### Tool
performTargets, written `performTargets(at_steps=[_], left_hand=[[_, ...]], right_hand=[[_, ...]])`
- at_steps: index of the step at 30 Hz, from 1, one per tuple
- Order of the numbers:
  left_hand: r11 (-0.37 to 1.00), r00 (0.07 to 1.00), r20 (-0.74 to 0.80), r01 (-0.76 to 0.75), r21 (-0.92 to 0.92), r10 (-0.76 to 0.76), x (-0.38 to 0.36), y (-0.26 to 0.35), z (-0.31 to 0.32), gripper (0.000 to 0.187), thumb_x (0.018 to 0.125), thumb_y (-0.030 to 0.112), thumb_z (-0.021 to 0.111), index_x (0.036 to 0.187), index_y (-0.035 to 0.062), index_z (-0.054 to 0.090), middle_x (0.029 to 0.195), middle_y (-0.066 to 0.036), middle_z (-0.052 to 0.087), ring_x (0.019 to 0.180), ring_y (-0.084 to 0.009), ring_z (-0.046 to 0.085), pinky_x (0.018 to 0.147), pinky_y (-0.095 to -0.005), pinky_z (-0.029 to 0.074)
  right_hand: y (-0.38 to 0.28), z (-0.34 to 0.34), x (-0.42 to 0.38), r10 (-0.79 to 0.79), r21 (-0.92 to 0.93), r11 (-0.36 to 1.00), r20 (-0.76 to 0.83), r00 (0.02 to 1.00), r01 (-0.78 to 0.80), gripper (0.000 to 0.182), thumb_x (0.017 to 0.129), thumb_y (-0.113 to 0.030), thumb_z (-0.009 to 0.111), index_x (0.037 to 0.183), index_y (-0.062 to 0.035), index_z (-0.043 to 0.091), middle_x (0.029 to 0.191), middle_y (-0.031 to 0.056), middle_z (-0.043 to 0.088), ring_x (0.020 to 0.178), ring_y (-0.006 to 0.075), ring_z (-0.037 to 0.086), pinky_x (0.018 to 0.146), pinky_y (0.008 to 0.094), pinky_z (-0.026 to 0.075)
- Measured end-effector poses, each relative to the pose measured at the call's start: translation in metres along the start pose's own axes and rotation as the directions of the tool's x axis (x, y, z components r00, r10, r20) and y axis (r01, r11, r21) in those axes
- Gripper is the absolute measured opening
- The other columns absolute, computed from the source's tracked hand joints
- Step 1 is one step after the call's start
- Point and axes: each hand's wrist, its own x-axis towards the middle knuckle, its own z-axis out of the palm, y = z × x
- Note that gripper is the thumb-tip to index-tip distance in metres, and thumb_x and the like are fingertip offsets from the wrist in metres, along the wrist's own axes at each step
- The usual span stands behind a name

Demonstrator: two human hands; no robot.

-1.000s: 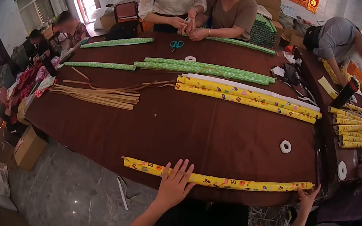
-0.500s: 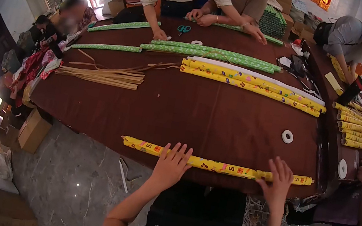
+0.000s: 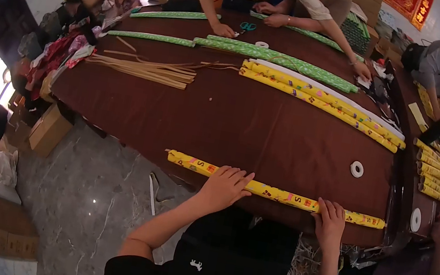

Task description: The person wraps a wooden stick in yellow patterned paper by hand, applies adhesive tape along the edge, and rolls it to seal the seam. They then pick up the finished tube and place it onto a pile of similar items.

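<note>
A long roll of yellow printed gift-wrap paper (image 3: 280, 196) lies crosswise along the near edge of the brown-covered table. My left hand (image 3: 226, 187) rests on it left of the middle, with fingers laid over the top. On its right part sits my right hand (image 3: 330, 219), fingers reaching over the roll and slightly bent. Both palms are turned down, so their undersides are hidden. The roll's left end (image 3: 174, 156) and right end stick out past my hands.
Farther back lie yellow rolls (image 3: 320, 104), green rolls (image 3: 280, 63), brown strips (image 3: 149, 71), a tape ring (image 3: 357, 169) and scissors (image 3: 248, 26). Several people work around the tables. More yellow rolls (image 3: 438, 176) lie on the right-hand table. Cardboard boxes (image 3: 50, 129) stand on the floor at left.
My spread fingers have come down onto the roll, and my right hand now lies over it with bent fingers. The whole view has shifted and tilted. A co-worker's arm reaches farther right.
</note>
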Motion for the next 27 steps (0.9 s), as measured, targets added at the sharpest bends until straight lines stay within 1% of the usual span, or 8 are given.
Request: performTargets(at_steps=[5,8,11,16,18,20,24,27], left_hand=[[0.914,0.951,0.088,0.311,-0.261,-0.298,0.022,-0.044,-0.061,0.065,0.088,0.027,0.070,0.142,0.0006,0.044,0.118,-0.017,0.062,0.104,-0.0345,0.060,0.093,-0.0429,0.046],[0.739,0.856,-0.006,0.442,-0.509,-0.516,0.035,-0.091,-0.097,0.084,0.095,0.019,0.063,0.155,0.0072,0.007,0.113,-0.016,0.067,0.100,-0.0259,0.064,0.089,-0.0368,0.050],[0.460,0.736,-0.049,0.368,-0.808,-0.675,0.040,-0.155,-0.116,0.087,0.101,0.014,0.053,0.155,0.0149,-0.015,0.112,-0.013,0.069,0.094,-0.0153,0.064,0.085,-0.0286,0.051],[0.371,0.557,-0.063,0.461,-0.806,-0.828,0.036,-0.184,-0.133,0.087,0.104,0.020,0.049,0.153,0.0150,-0.023,0.114,-0.013,0.068,0.093,-0.0145,0.063,0.086,-0.0281,0.049],[0.365,0.547,-0.061,0.468,-0.805,-0.835,0.030,-0.184,-0.123,0.086,0.104,0.019,0.050,0.154,0.0131,-0.020,0.114,-0.013,0.068,0.094,-0.0142,0.063,0.086,-0.0281,0.049],[0.439,0.597,-0.094,0.465,-0.769,-0.797,0.015,-0.179,-0.107,0.071,0.103,0.018,0.052,0.158,0.0112,0.008,0.113,-0.011,0.069,0.095,-0.0136,0.063,0.086,-0.0282,0.049],[0.786,0.784,-0.212,0.479,-0.391,-0.583,-0.028,-0.150,-0.064,0.032,0.097,0.015,0.060,0.127,0.0049,0.061,0.112,-0.015,0.068,0.102,-0.0258,0.063,0.092,-0.0356,0.049],[0.827,0.792,-0.242,0.525,-0.201,-0.561,-0.052,-0.102,-0.052,0.032,0.095,0.015,0.062,0.124,0.0038,0.062,0.119,-0.017,0.063,0.107,-0.0311,0.061,0.094,-0.0393,0.048]], right_hand=[[0.001,0.012,-0.007,0.039,-0.027,0.999,-0.024,0.999,-0.040,0.053,0.077,-0.013,0.073,0.127,-0.0053,0.058,0.118,0.0119,0.060,0.111,0.0333,0.053,0.099,0.0487,0.043],[0.004,0.017,-0.011,0.032,-0.037,0.999,-0.048,0.998,-0.034,0.054,0.078,-0.013,0.073,0.129,-0.0055,0.056,0.119,0.0124,0.059,0.113,0.0335,0.052,0.100,0.0492,0.041],[0.003,0.020,-0.012,0.050,-0.009,0.999,-0.077,0.996,-0.051,0.055,0.079,-0.014,0.073,0.131,-0.0050,0.055,0.119,0.0122,0.059,0.114,0.0337,0.052,0.101,0.0493,0.041],[0.003,0.020,-0.014,0.079,-0.010,0.997,-0.074,0.994,-0.080,0.056,0.081,-0.016,0.072,0.132,-0.0046,0.054,0.121,0.0120,0.059,0.115,0.0343,0.051,0.102,0.0496,0.040],[0.004,0.019,-0.012,0.098,-0.001,0.995,-0.069,0.993,-0.098,0.056,0.081,-0.017,0.072,0.132,-0.0046,0.053,0.121,0.0120,0.059,0.115,0.0344,0.051,0.103,0.0497,0.040],[0.003,0.018,-0.013,0.097,0.022,0.995,-0.050,0.994,-0.096,0.055,0.082,-0.018,0.071,0.133,-0.0042,0.053,0.121,0.0118,0.059,0.115,0.0344,0.051,0.103,0.0499,0.039],[0.004,0.013,-0.009,0.045,-0.012,0.999,0.000,0.999,-0.045,0.049,0.082,-0.017,0.071,0.128,-0.0071,0.057,0.121,0.0109,0.059,0.115,0.0333,0.051,0.102,0.0489,0.040],[0.002,0.010,-0.005,0.051,0.008,0.999,0.013,0.999,-0.051,0.051,0.077,-0.017,0.072,0.124,-0.0067,0.057,0.121,0.0108,0.058,0.116,0.0323,0.052,0.103,0.0499,0.039]])
